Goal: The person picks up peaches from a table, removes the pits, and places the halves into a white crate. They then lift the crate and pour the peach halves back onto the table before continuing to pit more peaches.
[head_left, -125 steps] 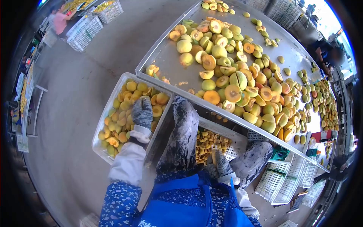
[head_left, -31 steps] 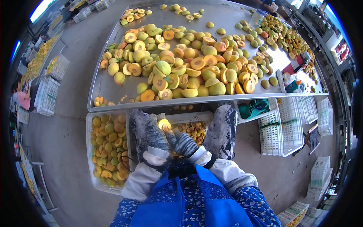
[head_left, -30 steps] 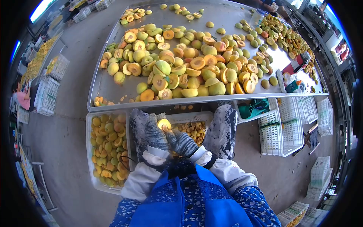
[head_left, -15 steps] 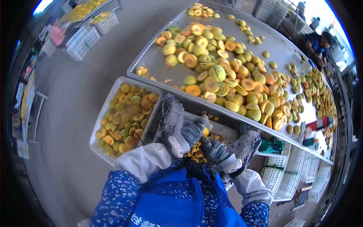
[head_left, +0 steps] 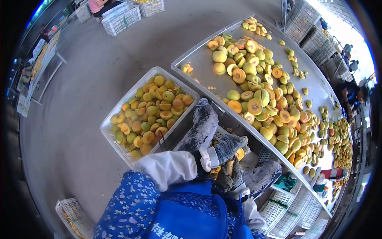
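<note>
My left hand (head_left: 230, 146), in a grey knitted glove, is curled against a yellow-orange peach piece (head_left: 240, 154) between my knees. Just below it, my gloved right hand (head_left: 235, 177) is closed around a tan, wooden-looking handle (head_left: 230, 167); the tool's working end is hidden. Both hands are close together over a crate that is mostly covered by my arms and legs. On the metal table (head_left: 201, 81) ahead lies a large heap of peach halves (head_left: 262, 95), cut faces orange and skins yellow-green. At my left, a white crate (head_left: 112, 137) is full of peach halves (head_left: 153, 111).
Stacked white crates (head_left: 280, 207) stand under the table at right. A person (head_left: 352, 95) is at the table's far right side, and another in pink (head_left: 97, 6) sits at far left near crates (head_left: 121, 20). A basket (head_left: 73, 219) lies on the floor behind left.
The view has turned left, so the table and crate appear farther right. My hands have come closer together, with the peach piece between them, and the tan handle now shows.
</note>
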### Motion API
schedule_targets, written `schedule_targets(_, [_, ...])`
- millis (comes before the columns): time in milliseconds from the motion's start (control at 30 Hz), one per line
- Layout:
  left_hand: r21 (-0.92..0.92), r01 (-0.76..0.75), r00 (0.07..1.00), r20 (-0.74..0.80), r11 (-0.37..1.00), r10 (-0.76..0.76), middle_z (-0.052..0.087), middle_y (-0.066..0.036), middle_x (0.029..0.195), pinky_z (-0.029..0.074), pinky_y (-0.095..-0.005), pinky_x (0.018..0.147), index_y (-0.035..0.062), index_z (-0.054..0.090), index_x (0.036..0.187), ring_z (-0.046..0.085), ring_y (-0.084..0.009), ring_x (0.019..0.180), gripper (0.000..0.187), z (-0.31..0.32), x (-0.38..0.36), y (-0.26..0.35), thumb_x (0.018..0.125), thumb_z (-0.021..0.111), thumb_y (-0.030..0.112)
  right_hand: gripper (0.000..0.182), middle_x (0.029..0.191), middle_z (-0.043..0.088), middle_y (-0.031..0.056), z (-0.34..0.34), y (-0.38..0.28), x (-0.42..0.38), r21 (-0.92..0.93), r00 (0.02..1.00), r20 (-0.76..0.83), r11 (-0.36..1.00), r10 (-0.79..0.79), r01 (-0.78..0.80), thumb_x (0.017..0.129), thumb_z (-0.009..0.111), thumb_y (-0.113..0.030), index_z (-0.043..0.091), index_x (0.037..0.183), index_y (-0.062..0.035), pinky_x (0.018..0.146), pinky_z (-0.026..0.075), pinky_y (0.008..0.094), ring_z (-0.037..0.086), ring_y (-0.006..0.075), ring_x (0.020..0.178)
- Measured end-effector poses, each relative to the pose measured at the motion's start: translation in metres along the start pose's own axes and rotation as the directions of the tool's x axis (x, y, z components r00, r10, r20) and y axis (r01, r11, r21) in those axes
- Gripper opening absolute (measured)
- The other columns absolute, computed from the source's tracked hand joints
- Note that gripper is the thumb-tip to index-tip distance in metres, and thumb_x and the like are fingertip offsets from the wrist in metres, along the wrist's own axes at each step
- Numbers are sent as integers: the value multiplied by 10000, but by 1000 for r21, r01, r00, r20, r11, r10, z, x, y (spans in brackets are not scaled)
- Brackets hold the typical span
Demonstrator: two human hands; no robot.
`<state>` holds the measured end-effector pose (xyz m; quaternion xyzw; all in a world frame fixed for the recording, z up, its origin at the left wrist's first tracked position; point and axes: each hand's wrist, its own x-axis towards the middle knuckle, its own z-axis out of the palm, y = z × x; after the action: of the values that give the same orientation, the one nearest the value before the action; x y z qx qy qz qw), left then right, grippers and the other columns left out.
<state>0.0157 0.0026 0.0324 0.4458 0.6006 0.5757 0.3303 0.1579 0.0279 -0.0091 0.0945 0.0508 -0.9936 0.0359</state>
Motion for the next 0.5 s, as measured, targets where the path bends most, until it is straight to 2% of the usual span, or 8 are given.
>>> schedule_targets(100, [-349, -16, 978, -202, 937, -58, 623, -105, 716, 494, -305, 600, 10, 594, 815, 607, -201, 655, 284, -12, -14, 32, 858, 539, 285, 405, 900, 573, 93, 12, 17, 14, -45, 761, -545, 919, -351, 391, 938, 359, -407, 500, 1045, -43, 718, 480, 297, 567, 160, 800])
schedule_targets(167, [-871, 281, 858, 40, 403, -512, 595, -84, 679, 482, -289, 529, 33, 579, 796, 583, -186, 596, 261, -25, -17, 31, 860, 544, 284, 399, 1086, 550, 112, -84, 25, -3, -440, 673, -275, 713, -686, 546, 932, 401, -371, 468, 1173, -59, 852, 461, 308, 544, 176, 973])
schedule_targets(233, [-944, 183, 838, 3, 274, -546, 596, -81, 711, 502, -321, 531, 46, 558, 826, 589, -193, 600, 248, -49, -21, 6, 868, 521, 287, 379, 995, 545, 71, 38, 29, -2, -288, 921, 87, 876, -379, 388, 937, 368, -405, 478, 1112, -87, 763, 471, 290, 546, 144, 873])
schedule_targets(300, [-962, 94, 776, -90, 256, -624, 592, -78, 699, 499, -322, 503, 56, 567, 828, 581, -196, 584, 250, -75, -29, -17, 864, 523, 300, 431, 768, 563, 66, 40, 30, 13, -256, 681, -505, 846, -530, 468, 892, 409, -500, 502, 988, -90, 596, 471, 256, 560, 141, 673])
schedule_targets(367, [-858, -95, 681, -426, 506, -595, 597, -88, 707, 494, -299, 538, 71, 582, 829, 586, -197, 594, 231, -118, -44, -40, 862, 529, 293, 450, 647, 521, 46, 26, 16, 8, -228, 854, -362, 924, -373, 306, 865, 426, -541, 499, 917, -100, 504, 432, 250, 512, 141, 546])
schedule_targets(400, [-448, 113, 610, -673, 887, -418, 600, -87, 710, 489, -296, 564, 67, 591, 837, 585, -189, 604, 216, -146, -61, -64, 859, 538, 275, 476, 526, 479, 25, 18, 12, 6, -220, 963, -200, 966, -178, 133, 837, 443, -583, 496, 845, -110, 411, 393, 245, 465, 141, 420])
schedule_targets(433, [101, 342, 608, -782, 934, -138, 603, -86, 714, 484, -293, 590, 62, 599, 844, 584, -180, 613, 202, -174, -81, -90, 855, 547, 257, 485, 401, 368, -16, 13, 17, 8, -246, 941, -280, 961, -192, 123, 820, 452, -604, 466, 752, -124, 311, 303, 268, 330, 140, 285])
schedule_targets(500, [-190, 155, 313, -921, 970, -230, 625, -76, 745, 469, -350, 668, 51, 587, 845, 606, -231, 690, 215, -213, -114, -126, 873, 532, 256, 515, 400, 421, 58, 8, 11, 11, -361, 914, -370, 932, -168, 25, 808, 443, -627, 476, 697, -125, 303, 306, 305, 351, 190, 275])
